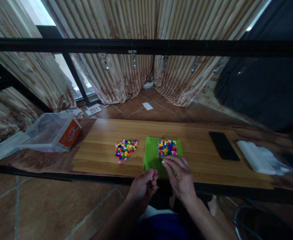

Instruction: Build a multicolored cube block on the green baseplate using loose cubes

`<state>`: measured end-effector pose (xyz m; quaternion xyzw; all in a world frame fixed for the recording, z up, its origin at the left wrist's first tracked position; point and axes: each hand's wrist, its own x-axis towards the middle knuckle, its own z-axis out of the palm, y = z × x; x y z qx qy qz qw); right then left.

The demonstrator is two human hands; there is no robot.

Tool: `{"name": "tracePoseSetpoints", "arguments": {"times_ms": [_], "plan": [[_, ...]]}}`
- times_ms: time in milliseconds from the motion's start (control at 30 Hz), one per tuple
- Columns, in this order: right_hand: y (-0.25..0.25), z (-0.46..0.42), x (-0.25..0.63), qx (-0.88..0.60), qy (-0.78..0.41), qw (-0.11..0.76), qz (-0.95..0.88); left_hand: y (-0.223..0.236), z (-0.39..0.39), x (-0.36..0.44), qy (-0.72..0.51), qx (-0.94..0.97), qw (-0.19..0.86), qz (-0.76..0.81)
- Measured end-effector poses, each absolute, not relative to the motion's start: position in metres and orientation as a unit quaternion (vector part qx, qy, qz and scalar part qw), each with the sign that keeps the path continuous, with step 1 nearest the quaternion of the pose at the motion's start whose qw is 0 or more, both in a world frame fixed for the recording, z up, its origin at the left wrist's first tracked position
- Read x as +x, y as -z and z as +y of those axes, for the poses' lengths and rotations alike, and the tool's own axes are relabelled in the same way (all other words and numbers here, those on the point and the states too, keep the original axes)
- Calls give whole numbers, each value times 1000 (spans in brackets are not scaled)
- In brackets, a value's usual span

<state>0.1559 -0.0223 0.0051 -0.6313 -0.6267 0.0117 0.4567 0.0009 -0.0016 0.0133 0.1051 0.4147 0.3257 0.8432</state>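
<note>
A green studded baseplate [151, 151] lies on the wooden board, and a block of many-coloured toy bricks [167, 147] is built on its upper right part. My right hand [180, 175] pinches a small white brick [163, 162] just below that block, over the plate. By the plate's lower left edge, my left hand [143, 186] is closed, with a pink brick [155, 171] between thumb and finger. Something pale shows within its curled fingers, too small to name. Left of the plate, a pile of loose coloured bricks [126, 149] is spread on the board.
A clear plastic tub [48, 130] with an orange label stands at the left. On the right of the wooden board [198, 143] lies a black phone-like slab [223, 146], beside a white packet [256, 156]. A dark metal bar [146, 46] crosses in front of the curtains.
</note>
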Motion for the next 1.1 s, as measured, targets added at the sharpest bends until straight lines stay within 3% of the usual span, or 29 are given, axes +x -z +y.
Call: {"name": "tracePoseSetpoints", "arguments": {"times_ms": [400, 767, 1100], "plan": [[5, 42, 197, -682, 24, 354, -640, -1, -2, -10, -325, 83, 824, 456], [11, 54, 204, -675, -14, 414, -610, 5, 3, -12, -314, 91, 823, 465], [13, 42, 198, -649, 125, 326, -676, 3, 1, -13, -315, 95, 818, 472]]}}
